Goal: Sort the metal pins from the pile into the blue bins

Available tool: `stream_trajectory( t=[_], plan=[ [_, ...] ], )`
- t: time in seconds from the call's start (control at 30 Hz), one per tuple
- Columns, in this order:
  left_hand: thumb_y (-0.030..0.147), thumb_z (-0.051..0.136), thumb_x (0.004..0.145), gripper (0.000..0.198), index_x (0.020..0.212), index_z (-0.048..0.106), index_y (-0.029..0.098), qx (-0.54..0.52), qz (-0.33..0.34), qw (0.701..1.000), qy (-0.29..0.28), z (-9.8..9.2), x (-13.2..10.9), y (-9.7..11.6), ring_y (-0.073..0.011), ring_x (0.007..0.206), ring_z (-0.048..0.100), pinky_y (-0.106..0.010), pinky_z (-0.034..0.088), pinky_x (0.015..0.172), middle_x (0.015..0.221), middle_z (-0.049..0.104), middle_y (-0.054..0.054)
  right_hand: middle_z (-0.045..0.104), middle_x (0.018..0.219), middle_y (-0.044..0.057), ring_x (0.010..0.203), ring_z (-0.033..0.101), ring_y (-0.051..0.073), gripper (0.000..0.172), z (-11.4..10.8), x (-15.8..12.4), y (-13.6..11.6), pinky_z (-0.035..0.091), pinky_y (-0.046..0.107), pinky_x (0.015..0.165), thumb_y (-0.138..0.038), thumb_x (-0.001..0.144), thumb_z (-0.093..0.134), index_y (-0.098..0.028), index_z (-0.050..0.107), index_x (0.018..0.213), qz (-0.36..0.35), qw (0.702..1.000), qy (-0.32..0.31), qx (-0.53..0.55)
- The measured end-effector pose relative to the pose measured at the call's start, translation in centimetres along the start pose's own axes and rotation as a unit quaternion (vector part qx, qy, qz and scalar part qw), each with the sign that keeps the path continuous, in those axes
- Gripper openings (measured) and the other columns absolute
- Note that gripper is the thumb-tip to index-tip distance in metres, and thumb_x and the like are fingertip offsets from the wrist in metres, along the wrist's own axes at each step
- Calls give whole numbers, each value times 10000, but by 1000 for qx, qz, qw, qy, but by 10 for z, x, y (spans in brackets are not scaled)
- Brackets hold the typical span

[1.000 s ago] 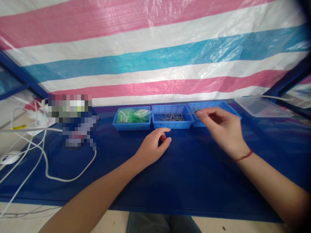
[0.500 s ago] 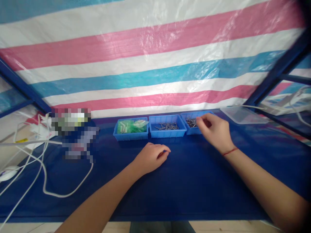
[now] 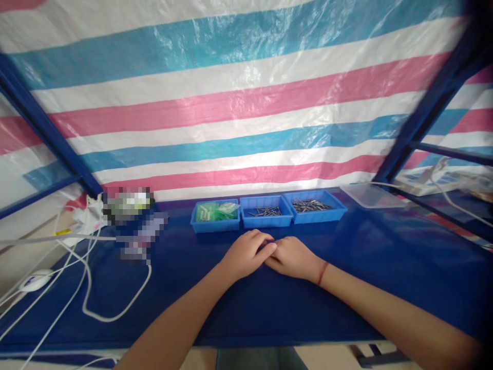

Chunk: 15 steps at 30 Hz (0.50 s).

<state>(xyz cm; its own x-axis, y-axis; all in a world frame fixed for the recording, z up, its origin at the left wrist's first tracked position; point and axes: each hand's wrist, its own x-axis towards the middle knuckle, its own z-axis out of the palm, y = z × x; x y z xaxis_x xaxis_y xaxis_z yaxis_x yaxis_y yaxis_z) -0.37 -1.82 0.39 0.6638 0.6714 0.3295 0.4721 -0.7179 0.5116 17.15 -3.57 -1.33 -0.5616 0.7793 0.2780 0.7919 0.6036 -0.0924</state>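
Observation:
My left hand [image 3: 246,254] and my right hand [image 3: 295,258] meet above the blue tabletop [image 3: 246,313], fingertips touching or overlapping. Both have their fingers curled closed; whatever lies between them is hidden. A red string circles my right wrist. Just beyond the hands stand three blue bins in a row. Green plastic packets [image 3: 217,211] lie in the left bin [image 3: 215,226]. In the middle bin [image 3: 267,221] are some thin metal fasteners [image 3: 267,211], screws or nails. The right bin [image 3: 319,216] holds a thicker heap of similar metal pieces [image 3: 310,205].
White cables [image 3: 103,318] and a white mouse-like object [image 3: 36,280] crowd the left side near a blurred patch. A clear plastic lid [image 3: 372,197] lies at the back right. Blue frame posts [image 3: 419,113] and a striped sheet [image 3: 231,113] enclose the table.
My right hand has come away from the right bin, moving left and nearer me to meet my left hand. The view has shifted slightly, so the bins appear lower.

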Motion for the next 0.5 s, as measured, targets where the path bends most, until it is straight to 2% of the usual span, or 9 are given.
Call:
stream_trajectory(
  t=[0.2,0.3,0.37,0.47,0.5],
  plan=[
    [397,418,943,334,1066,647,187,32,16,999,-26,-4,-2,-3,-180,883,620,-276,477,781,980,659,-66,712,704,92,589,639,164,312,1,-1,0,334,246,539,-323,890,462,-159,674,731,19,1000,-22,4],
    [410,412,942,349,1063,654,191,38,17,999,-28,-4,-2,-4,-191,899,627,-291,476,811,972,681,-69,692,675,86,583,617,157,330,-2,0,-3,336,252,545,-313,893,457,-148,658,689,24,999,-11,28],
    [416,410,940,353,1065,657,196,36,19,999,-27,-5,-2,-5,-197,919,629,-306,468,855,976,691,-67,673,673,74,595,596,148,377,-9,-4,-16,350,259,567,-318,915,423,-156,629,644,28,999,5,43],
    [420,370,952,377,1083,653,207,22,19,999,-23,-9,-3,-6,-198,945,634,-311,460,897,992,700,-58,576,584,48,567,530,138,516,-32,-36,-48,379,276,582,-375,972,272,-178,536,574,46,990,71,108],
    [425,365,953,380,1095,649,216,16,12,1000,-21,-10,-3,-6,-197,961,634,-310,455,912,1008,700,-51,548,580,43,568,516,139,508,-42,-54,-59,395,281,581,-393,975,263,-183,529,597,52,962,146,224]
  ],
)
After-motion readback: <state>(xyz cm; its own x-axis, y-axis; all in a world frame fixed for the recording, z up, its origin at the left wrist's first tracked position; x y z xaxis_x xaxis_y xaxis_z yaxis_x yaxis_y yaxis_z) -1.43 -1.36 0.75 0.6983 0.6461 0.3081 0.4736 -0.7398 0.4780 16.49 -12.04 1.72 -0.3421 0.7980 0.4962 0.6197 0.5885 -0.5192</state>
